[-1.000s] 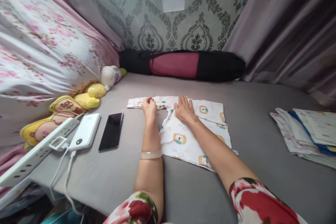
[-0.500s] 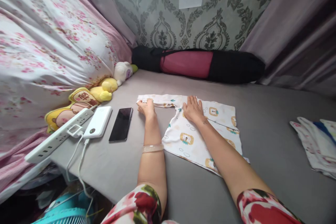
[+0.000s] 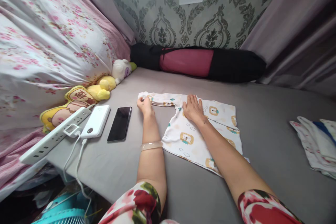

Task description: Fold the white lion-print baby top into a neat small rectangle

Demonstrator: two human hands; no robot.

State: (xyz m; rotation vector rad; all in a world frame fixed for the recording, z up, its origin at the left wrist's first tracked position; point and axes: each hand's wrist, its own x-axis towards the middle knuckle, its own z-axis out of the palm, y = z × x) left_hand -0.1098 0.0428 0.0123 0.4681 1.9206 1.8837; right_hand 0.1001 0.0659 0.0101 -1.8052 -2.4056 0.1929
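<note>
A small white shirt (image 3: 174,134) printed with yellow lion faces and green leaves lies on the grey surface in front of me. Its one visible sleeve reaches out to the left. My left hand (image 3: 144,106) is closed on the cuff end of that sleeve, fingers curled over the cloth. Flat on the shirt's upper part, near where the sleeve joins the body, rests my right hand (image 3: 193,109) with its fingers stretched out. My right forearm crosses over the shirt and covers some of its lower right side.
Left of the shirt lie a black phone (image 3: 119,124), a white power bank (image 3: 96,121) with a cable, a power strip (image 3: 55,136) and plush toys (image 3: 101,88). A long black and pink bag (image 3: 186,63) lies along the wall. Folded clothes (image 3: 316,147) are stacked at right.
My left hand has shifted slightly along the sleeve's end, its fingers curled more over the cuff. The right hand stays in place on the shirt. The view has tilted a little.
</note>
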